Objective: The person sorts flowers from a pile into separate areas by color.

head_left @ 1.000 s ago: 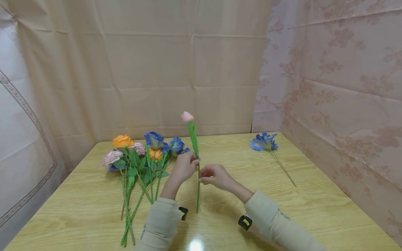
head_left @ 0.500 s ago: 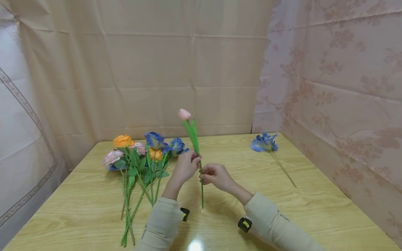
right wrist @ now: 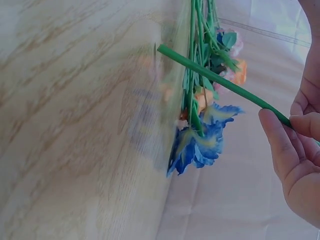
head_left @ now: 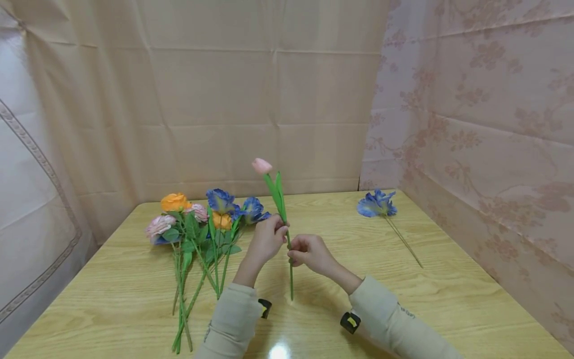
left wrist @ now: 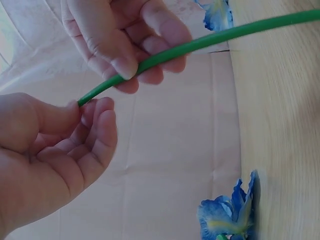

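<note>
A pink tulip (head_left: 262,166) with green leaves stands nearly upright above the middle of the table, its head leaning left. My left hand (head_left: 267,241) pinches the stem just below the leaves. Lower on the same green stem (right wrist: 220,80), my right hand (head_left: 314,253) holds it between thumb and fingers. In the left wrist view the left hand (left wrist: 60,145) grips the stem at its thumb tip, while the right hand (left wrist: 130,40) has its thumb laid on it. The lower stem end points down toward the tabletop.
To the left lies a pile of flowers: an orange rose (head_left: 175,202), a pale pink rose (head_left: 160,226), blue irises (head_left: 220,200) and their crossing stems. A single blue iris (head_left: 377,203) lies at the right. Curtains stand behind the wooden table (head_left: 341,219).
The tulip's head has moved left and its stem's lower end right, so it leans more. My right fingers, earlier beside the stem, now hold it.
</note>
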Available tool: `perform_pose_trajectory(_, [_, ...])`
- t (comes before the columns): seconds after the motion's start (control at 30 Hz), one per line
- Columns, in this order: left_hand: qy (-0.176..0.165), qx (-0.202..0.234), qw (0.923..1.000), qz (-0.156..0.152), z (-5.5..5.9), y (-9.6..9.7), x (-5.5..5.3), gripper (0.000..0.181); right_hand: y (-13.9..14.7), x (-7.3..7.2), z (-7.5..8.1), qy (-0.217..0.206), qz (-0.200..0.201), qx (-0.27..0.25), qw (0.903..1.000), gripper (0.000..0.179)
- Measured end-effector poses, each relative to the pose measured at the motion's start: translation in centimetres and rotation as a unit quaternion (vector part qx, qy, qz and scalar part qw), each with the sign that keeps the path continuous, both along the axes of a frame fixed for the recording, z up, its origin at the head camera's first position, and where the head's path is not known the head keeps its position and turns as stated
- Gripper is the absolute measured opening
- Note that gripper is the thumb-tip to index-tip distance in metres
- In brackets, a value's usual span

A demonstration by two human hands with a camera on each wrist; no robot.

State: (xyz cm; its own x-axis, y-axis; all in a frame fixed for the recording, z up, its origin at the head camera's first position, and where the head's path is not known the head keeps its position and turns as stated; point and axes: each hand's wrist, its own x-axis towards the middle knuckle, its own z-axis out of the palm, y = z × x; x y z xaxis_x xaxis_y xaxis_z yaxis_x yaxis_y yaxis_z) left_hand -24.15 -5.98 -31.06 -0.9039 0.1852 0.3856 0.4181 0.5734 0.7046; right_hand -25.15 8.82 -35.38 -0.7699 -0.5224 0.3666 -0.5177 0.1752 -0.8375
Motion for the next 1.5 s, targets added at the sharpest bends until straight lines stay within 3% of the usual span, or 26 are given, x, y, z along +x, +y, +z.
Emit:
perform_pose_trajectory(0.33, [-0.048,-0.042,0.9975,-0.032,-0.2,-0.2,0.0,0.013,0.4,1.3,1.7,0.026,-0.044,0.028,0.9983,0.004])
perform_pose_trajectory(0.57, [-0.045,-0.061,0.9962,-0.043,-0.5,-0.5,0.0,0.014,1.7,-0.7,0.5,0.017,-0.089,0.056,0.9943,0.003])
perform_pose_trajectory(0.93, [-0.058,-0.077,0.9939,-0.054,-0.6,-0.7,-0.1,0.017,3.9,-1.7,0.5,-0.016,-0.143,0.122,0.9821,0.005])
perform_pose_trajectory(1.03, [-0.056,-0.082,0.9935,-0.056,-0.8,-0.8,-0.1,0.016,4.5,-1.9,0.6,-0.028,-0.163,0.139,0.9763,0.005])
perform_pose_trajectory(1.33, [-0.052,-0.089,0.9928,-0.061,-0.9,-0.9,-0.1,0.014,6.3,-2.7,0.3,-0.046,-0.226,0.224,0.9469,0.008])
perform_pose_trajectory(1.5, [-0.056,-0.090,0.9923,-0.065,-1.1,-0.9,-0.1,0.015,7.5,-3.2,0.3,-0.047,-0.237,0.256,0.9362,0.023])
